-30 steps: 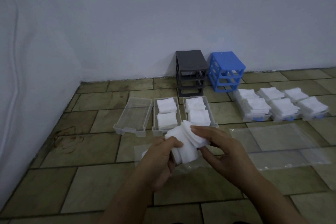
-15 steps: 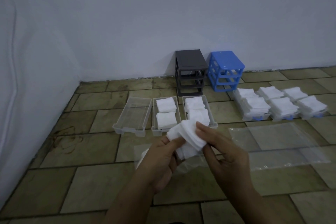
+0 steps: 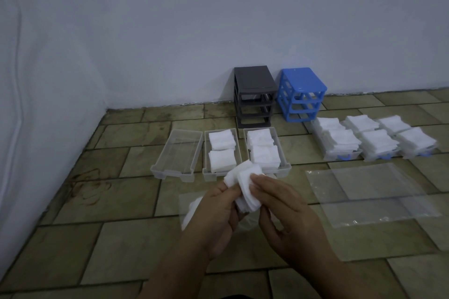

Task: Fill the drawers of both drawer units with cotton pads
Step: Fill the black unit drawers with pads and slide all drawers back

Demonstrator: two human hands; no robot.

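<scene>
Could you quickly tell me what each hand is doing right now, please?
Left hand: holds the stack of cotton pads.
Right hand: fingers pinch the same stack's top pads.

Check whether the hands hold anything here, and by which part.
Both hold one small stack of white square cotton pads: the left hand grips its left edge, the right hand pinches its right side.

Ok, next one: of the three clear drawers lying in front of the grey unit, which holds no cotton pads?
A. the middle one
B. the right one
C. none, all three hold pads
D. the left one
D: the left drawer shows only bare clear plastic, while the middle drawer and the right drawer each hold two stacks of white pads.
</scene>
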